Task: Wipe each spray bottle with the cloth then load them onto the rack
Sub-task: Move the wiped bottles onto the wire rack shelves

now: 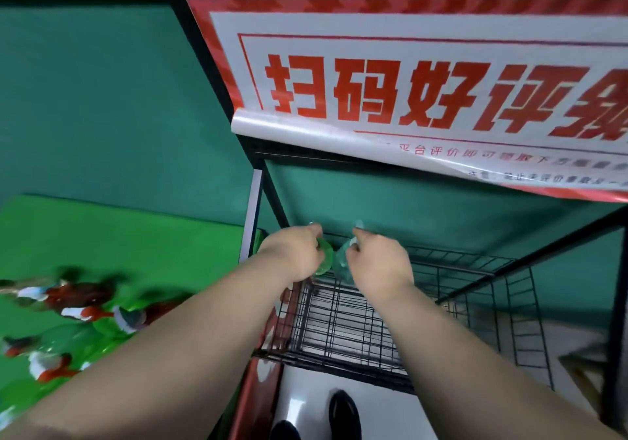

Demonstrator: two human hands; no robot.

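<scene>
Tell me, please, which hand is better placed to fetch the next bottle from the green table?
Probably the left hand: the remaining bottles lie on its side, while the right hand reaches over the wire rack.

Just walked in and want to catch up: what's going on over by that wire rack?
A person is reaching both arms out over the black wire rack. The left hand grips a green bottle and the right hand a clear one, both held over the rack's far corner, apparently being loaded. More spray bottles with red and white tops lie on the green table to the left, blurred. No cloth is visible.
</scene>
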